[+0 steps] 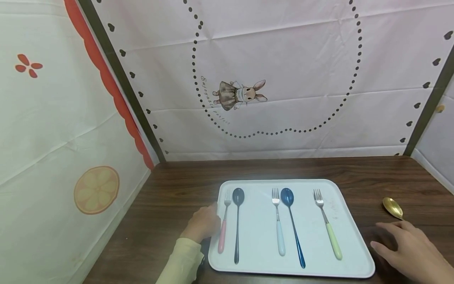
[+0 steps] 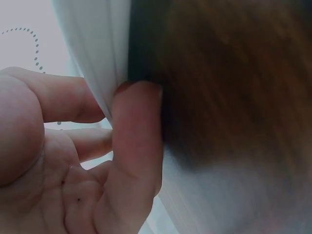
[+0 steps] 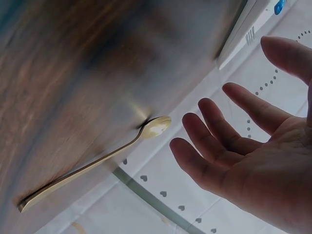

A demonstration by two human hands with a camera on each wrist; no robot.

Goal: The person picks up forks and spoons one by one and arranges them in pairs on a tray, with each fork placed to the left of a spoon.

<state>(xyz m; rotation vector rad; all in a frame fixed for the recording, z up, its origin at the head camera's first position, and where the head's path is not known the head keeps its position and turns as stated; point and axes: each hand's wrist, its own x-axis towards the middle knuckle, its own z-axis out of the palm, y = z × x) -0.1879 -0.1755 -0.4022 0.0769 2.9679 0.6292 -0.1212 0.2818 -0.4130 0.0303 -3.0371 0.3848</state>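
Note:
At the left edge of a white tray (image 1: 259, 236), my left hand (image 1: 203, 223) grips the rim. In the left wrist view its curled fingers (image 2: 139, 131) lie around the tray's edge. On the tray are a pink-handled fork (image 1: 222, 236), a dark grey spoon (image 1: 238, 197), a light-blue-handled fork (image 1: 280, 238), a blue spoon (image 1: 287, 197) and a green-handled fork (image 1: 333, 240). My right hand (image 1: 411, 244) hovers with spread, relaxed fingers over the table, right of the tray. A gold spoon (image 3: 156, 126) lies on the wood near its fingertips; the head view hides most of the handle.
The brown wooden table (image 1: 170, 185) runs back to a white printed cloth (image 1: 301, 98) with a rabbit picture. Another cloth panel (image 1: 53, 138) closes off the left side, and a third (image 1: 440, 157) stands at the right.

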